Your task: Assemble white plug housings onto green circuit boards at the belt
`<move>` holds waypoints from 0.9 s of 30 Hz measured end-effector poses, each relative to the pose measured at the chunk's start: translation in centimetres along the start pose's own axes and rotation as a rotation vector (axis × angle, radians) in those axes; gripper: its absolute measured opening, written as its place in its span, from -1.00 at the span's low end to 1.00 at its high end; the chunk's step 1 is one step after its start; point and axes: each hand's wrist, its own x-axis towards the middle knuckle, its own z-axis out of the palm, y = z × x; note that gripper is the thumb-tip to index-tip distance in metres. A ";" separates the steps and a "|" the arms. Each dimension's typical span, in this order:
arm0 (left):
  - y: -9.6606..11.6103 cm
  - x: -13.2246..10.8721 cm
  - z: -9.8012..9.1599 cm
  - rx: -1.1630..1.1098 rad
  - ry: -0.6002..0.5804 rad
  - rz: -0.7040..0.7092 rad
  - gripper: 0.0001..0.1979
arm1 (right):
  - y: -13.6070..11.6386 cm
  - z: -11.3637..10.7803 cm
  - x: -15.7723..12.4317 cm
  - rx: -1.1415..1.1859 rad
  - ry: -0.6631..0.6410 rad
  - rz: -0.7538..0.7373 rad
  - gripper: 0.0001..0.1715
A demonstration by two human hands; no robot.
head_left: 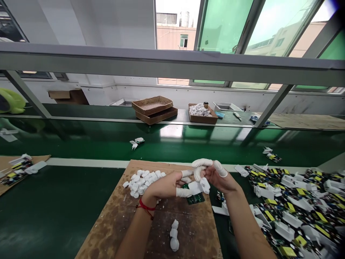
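Note:
Above a brown board (pixel 188 230), my left hand (pixel 168 185) grips a green circuit board (pixel 196 199) with a white plastic plug part (pixel 195 187) on it. White finger cots cover fingertips of both hands. My right hand (pixel 217 176) is right beside the circuit board, its fingers curled together over the plug part's end; what lies between them is hidden. A pile of small white caps (pixel 142 183) sits on the brown board behind my left wrist. Closer to me, a short row of white pieces (pixel 174 235) lies on the same board.
At the right spreads a big heap of circuit boards with white casings (pixel 293 205). More boards lie on cardboard (pixel 40 158) at left. A green belt (pixel 88 144) crosses behind, under a grey rail (pixel 172 64). Beyond are stacked trays (pixel 153 106) and a box of white pieces (pixel 202 115).

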 end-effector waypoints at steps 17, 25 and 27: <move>-0.2 -0.8 -3.7 -0.846 0.702 0.183 -0.66 | 6.2 0.4 4.1 -0.898 0.075 0.019 -0.67; -0.5 0.2 -3.2 -0.898 0.625 0.100 -0.61 | 8.0 3.3 4.6 -0.962 -0.216 -0.052 -0.62; -0.8 0.4 -3.2 -0.887 0.620 0.108 -0.61 | 8.1 3.5 4.7 -1.003 -0.201 -0.066 -0.67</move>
